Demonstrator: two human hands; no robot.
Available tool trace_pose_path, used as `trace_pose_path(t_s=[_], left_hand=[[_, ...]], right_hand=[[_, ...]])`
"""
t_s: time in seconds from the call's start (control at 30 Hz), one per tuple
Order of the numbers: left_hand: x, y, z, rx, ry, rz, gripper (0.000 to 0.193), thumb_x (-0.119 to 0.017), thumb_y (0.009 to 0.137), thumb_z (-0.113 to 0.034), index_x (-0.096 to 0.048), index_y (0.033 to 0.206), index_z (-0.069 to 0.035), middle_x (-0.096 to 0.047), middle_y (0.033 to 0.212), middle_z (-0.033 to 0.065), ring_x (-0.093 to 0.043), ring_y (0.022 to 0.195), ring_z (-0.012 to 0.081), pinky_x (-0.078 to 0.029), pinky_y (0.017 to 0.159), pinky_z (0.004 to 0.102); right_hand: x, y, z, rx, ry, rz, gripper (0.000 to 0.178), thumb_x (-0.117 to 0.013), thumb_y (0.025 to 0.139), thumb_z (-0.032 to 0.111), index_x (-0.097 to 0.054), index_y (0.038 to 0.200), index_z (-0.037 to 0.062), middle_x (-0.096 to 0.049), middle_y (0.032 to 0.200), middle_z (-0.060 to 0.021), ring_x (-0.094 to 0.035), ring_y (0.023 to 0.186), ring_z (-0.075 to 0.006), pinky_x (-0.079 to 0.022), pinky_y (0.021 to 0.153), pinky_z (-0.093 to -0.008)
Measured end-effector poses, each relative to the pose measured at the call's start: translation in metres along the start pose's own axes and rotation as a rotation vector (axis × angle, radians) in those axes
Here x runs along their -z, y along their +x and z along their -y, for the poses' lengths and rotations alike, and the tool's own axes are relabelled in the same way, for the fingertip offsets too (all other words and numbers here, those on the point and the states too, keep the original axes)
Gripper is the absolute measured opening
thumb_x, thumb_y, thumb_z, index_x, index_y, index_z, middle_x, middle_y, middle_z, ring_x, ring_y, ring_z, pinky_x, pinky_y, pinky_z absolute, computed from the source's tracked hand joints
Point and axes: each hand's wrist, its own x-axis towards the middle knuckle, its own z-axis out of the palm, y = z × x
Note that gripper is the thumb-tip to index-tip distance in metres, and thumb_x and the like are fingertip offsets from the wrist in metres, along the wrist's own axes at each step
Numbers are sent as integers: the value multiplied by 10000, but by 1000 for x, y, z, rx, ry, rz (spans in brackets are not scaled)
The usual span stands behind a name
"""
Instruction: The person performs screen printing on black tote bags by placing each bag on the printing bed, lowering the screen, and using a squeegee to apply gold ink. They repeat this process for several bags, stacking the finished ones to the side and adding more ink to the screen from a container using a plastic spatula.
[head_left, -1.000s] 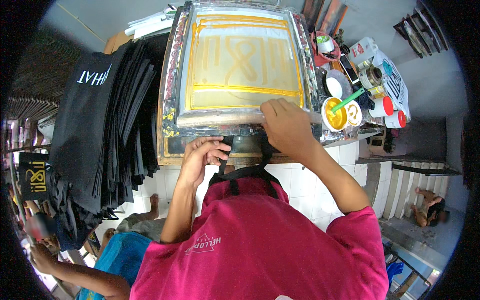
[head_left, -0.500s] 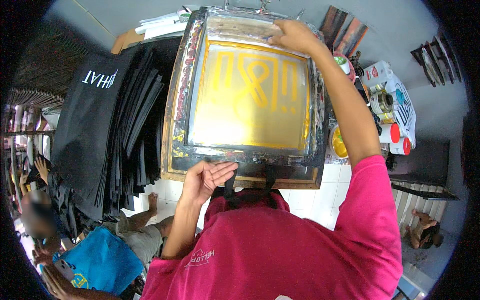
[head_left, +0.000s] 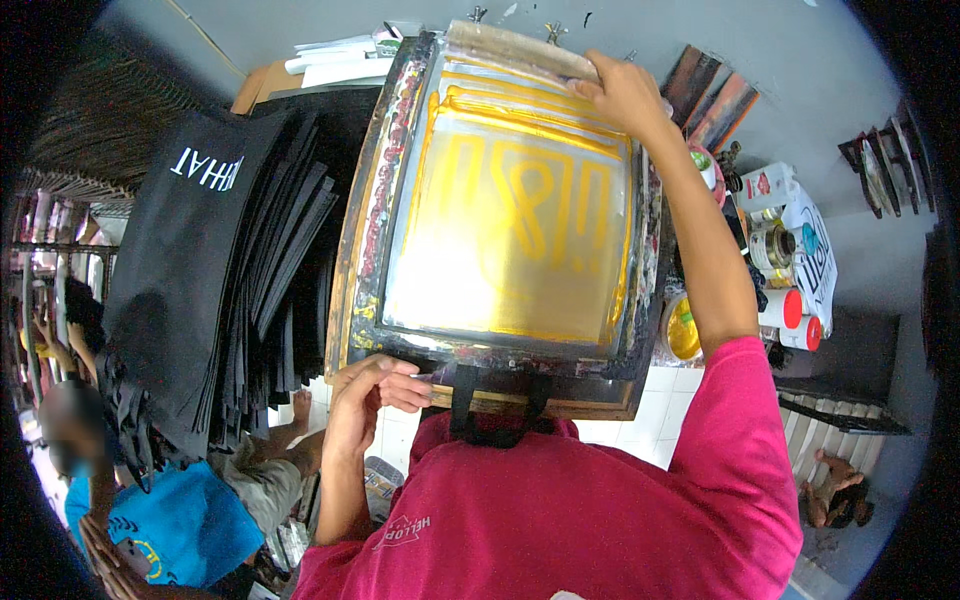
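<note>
A screen-printing frame point(head_left: 640, 300) lies before me, its pale mesh carrying a yellow looped line design point(head_left: 525, 210). My right hand point(head_left: 630, 95) is closed on the right end of a wooden squeegee point(head_left: 515, 50) at the screen's far edge. Streaks of yellow ink point(head_left: 530, 120) cross the mesh just below it. By the near left corner of the frame is my left hand point(head_left: 365, 400), its fingers loosely bent and apart; whether they touch the edge is hard to tell. Black fabric handles point(head_left: 462, 405) hang out from under the frame's near side.
A thick stack of black fabric bags point(head_left: 190, 260) stands left of the frame. To the right are a tub of yellow ink point(head_left: 683, 328), red-lidded containers point(head_left: 792, 309) and jars point(head_left: 772, 245). Another person in a blue shirt point(head_left: 190, 520) is at lower left.
The squeegee in my right hand now sits higher against the screen's far edge, with ink streaks showing below it. My left hand has shifted left and its fingers have bent. The view has shifted slightly.
</note>
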Motion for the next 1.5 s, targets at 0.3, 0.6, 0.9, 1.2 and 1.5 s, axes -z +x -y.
trace_pose_path(t_s=[0.3,0.6,0.9,1.2,1.5], left_hand=[[4,-12,-22,-122,50,-199,360,-508,1008,-240,-651,1045,89,-731,871,245,-731,715,276,-579,639,323],[-43,74,-114,-684,540,-189,217,-602,993,-164,-697,1061,20,-710,927,80,-629,824,127,-483,791,270],[-87,214,-167,-1068,1462,-38,330,-750,845,-180,-704,1122,-7,-714,1032,218,-678,995,386,-523,901,458],[-94,288,-213,-1160,1585,-63,320,-724,862,-183,-685,1143,-37,-712,992,227,-680,921,415,-528,828,463],[-87,264,-189,-1106,1513,-89,298,-742,845,-266,-730,1062,-62,-726,919,186,-699,857,377,-542,808,456]], right_hand=[[-19,59,11,-2,-94,41,578,-679,835,537,-683,1204,93,-735,1001,-206,-701,951,-399,-542,870,-517],[-37,21,3,342,-65,-38,533,-691,819,572,-688,1045,90,-731,896,-182,-697,817,-392,-545,724,-510],[-25,-58,15,217,23,-218,400,-726,831,441,-680,991,78,-730,890,-173,-706,841,-377,-547,751,-509],[-19,-29,-9,-29,-66,-173,548,-717,800,601,-729,949,73,-723,811,-179,-709,787,-388,-555,702,-499],[-31,-44,11,-145,-179,-77,778,-616,707,840,-756,920,104,-736,808,-144,-728,763,-343,-562,650,-466]])
